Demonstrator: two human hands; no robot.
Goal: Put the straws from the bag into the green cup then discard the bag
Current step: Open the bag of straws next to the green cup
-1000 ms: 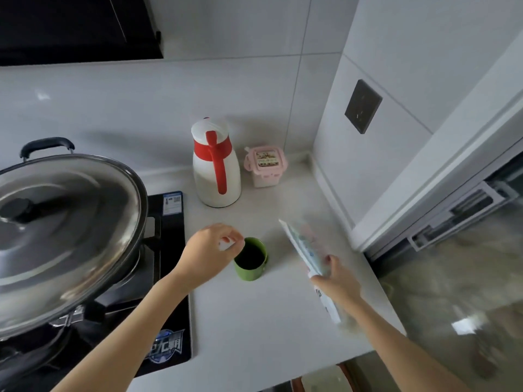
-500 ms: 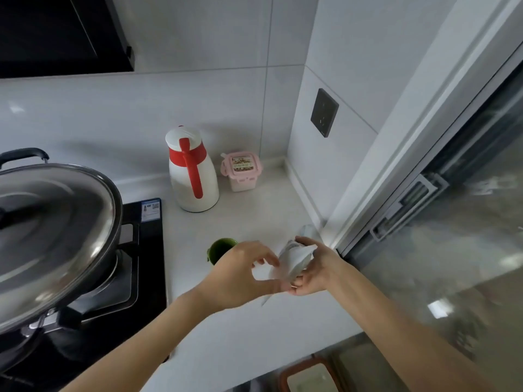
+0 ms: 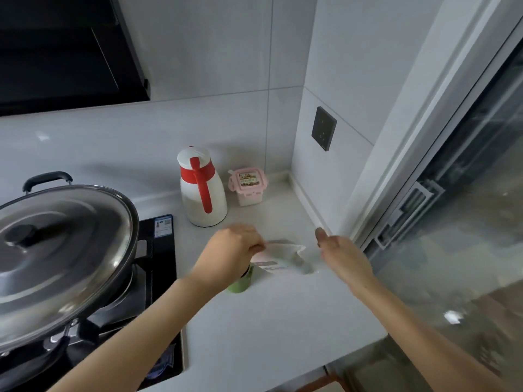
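The green cup (image 3: 240, 284) stands on the white counter, mostly hidden under my left hand (image 3: 232, 253). My left hand pinches one end of the pale printed straw bag (image 3: 283, 257), which stretches to the right just above the cup and looks blurred. My right hand (image 3: 342, 256) hovers to the right of the bag with fingers apart, holding nothing. I cannot make out individual straws.
A white jug with a red handle (image 3: 202, 190) and a small pink-lidded box (image 3: 249, 186) stand at the back. A big steel-lidded wok (image 3: 56, 256) sits on the black hob at left. A wall and sliding door frame (image 3: 396, 210) bound the counter (image 3: 271, 329) on the right.
Both hands held the bag together half a second ago. Now my right hand has let go and moved right, while my left hand keeps the bag over the cup.
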